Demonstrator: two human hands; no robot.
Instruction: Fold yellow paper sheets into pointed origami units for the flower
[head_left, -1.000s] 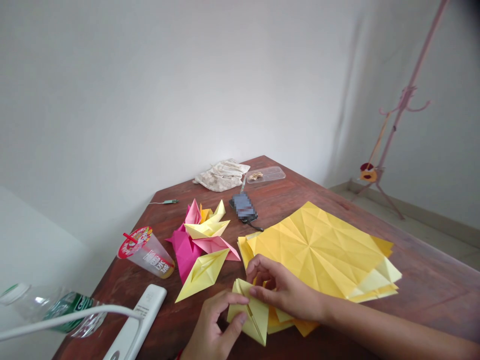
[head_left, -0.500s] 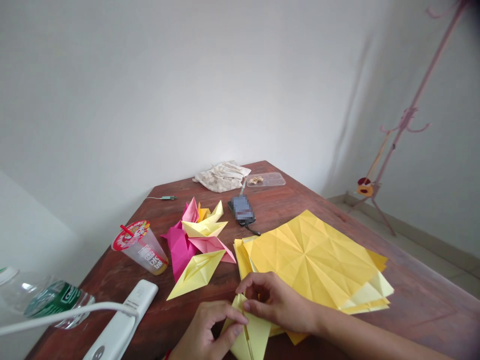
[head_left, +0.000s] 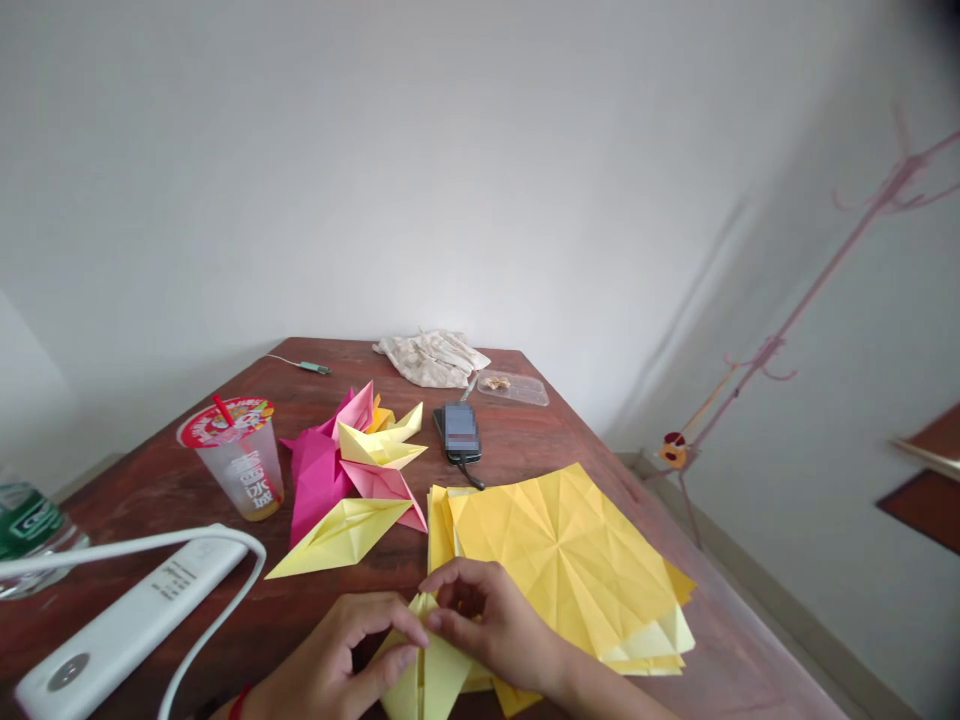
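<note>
A pale yellow folded paper [head_left: 439,672] lies at the table's near edge, narrowing to a point at its top, with a seam down its middle. My left hand [head_left: 352,645] pinches its left side between thumb and forefinger. Close to the tip, my right hand [head_left: 487,620] has its thumb and bent fingers closed on the paper's upper right edge. Beyond and right of that hand spreads a stack of creased yellow sheets [head_left: 559,560]. Several folded paper pieces sit to the left, among them a yellow one [head_left: 341,537] and a magenta one [head_left: 319,480].
On the left stand a plastic cup [head_left: 244,470] with a red straw and a bottle [head_left: 34,530], near a white power strip [head_left: 135,625] with its cable. A phone [head_left: 460,432], a cloth [head_left: 433,358] and a clear tray [head_left: 525,389] lie farther back. A pink coat rack [head_left: 810,290] leans into view at right.
The view has turned right, so the table's things appear farther left. Both hands keep their grip on the pale yellow paper, with little finger movement.
</note>
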